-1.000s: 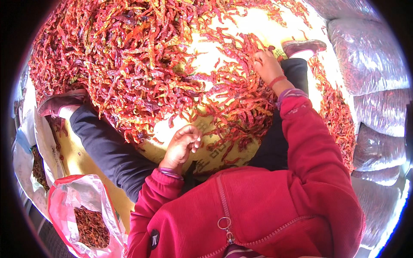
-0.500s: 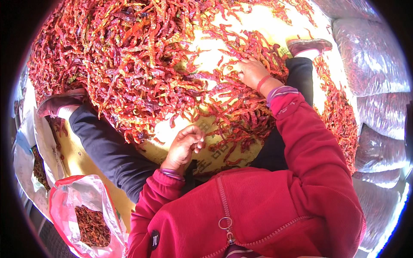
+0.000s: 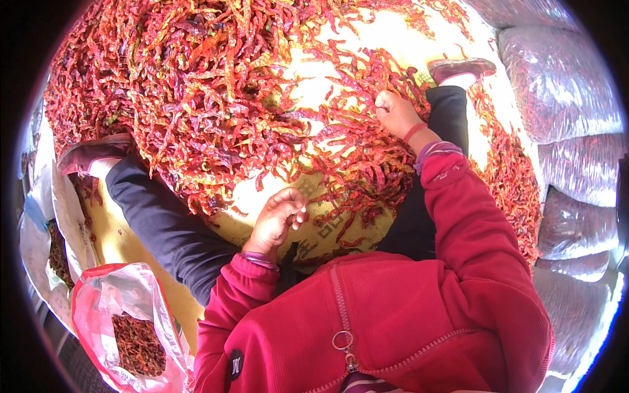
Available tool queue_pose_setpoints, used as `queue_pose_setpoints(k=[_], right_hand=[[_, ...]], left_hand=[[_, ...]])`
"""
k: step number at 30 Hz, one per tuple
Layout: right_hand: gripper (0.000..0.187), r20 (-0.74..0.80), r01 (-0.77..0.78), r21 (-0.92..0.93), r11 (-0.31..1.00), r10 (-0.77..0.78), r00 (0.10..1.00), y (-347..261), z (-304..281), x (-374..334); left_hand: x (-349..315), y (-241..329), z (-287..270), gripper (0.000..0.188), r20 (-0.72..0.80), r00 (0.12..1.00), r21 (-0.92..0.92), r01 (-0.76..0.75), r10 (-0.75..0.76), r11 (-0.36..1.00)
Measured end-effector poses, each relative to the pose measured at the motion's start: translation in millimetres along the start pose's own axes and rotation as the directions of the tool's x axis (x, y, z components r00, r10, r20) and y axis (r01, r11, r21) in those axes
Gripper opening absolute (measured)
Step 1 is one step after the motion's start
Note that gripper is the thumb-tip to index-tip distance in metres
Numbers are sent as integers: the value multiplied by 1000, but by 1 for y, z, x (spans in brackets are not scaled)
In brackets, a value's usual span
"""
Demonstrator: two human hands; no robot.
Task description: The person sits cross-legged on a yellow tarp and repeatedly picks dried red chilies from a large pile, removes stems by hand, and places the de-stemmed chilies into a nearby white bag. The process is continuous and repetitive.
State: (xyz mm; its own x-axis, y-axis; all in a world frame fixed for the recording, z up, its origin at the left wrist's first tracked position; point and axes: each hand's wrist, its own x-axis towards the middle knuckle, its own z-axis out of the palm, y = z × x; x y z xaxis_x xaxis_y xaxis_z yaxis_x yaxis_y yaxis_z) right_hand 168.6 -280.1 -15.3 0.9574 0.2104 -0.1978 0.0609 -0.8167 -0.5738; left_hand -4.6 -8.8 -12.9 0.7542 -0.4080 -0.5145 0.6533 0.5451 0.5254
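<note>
Dried red chilies (image 3: 216, 98) lie in a large heap on a yellow sheet (image 3: 311, 245), between and beyond my outstretched legs. My right hand (image 3: 400, 114) is closed in a fist, back up, over the scattered chilies at the right side of the heap. Its fingertips are tucked under, so I cannot see what they hold. Close to my body, my left hand (image 3: 276, 219) hovers above the sheet's bare patch with its fingers curled in and the thumb near them. Anything inside it is too small or hidden to name.
A red-and-white bag (image 3: 84, 321) holding small dried pieces stands open at the lower left, near another white bag (image 3: 65, 223). Clear plastic sacks (image 3: 557, 85) of reddish contents line the right side. More chilies (image 3: 508, 177) spread beyond my right leg.
My right hand has drawn slightly right and closed from reaching fingers into a fist. The left hand stays nearly in place, still curled.
</note>
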Motion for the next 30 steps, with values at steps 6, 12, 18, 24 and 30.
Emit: queue_pose_setpoints(k=[6,12,18,24,30], right_hand=[[17,102,38,142,989,-53,993,-7,5,12],[21,313,201,-400,894,-73,947,-41,7,27],[22,367,240,-568,787,-18,930,-46,20,34],[19,280,130,-441,888,-1,960,-56,0,26],[13,328,249,83,965,-262,907,-114,8,-48]], left_hand=[[1,2,2,5,-22,1000,-11,17,-18,1000],[1,2,3,6,-6,1000,-25,8,-8,1000],[1,3,2,6,30,999,-41,26,-25,999],[3,-2,-2,6,7,1000,-26,6,-6,1000],[4,-7,3,30,66,998,-129,26,-18,991]])
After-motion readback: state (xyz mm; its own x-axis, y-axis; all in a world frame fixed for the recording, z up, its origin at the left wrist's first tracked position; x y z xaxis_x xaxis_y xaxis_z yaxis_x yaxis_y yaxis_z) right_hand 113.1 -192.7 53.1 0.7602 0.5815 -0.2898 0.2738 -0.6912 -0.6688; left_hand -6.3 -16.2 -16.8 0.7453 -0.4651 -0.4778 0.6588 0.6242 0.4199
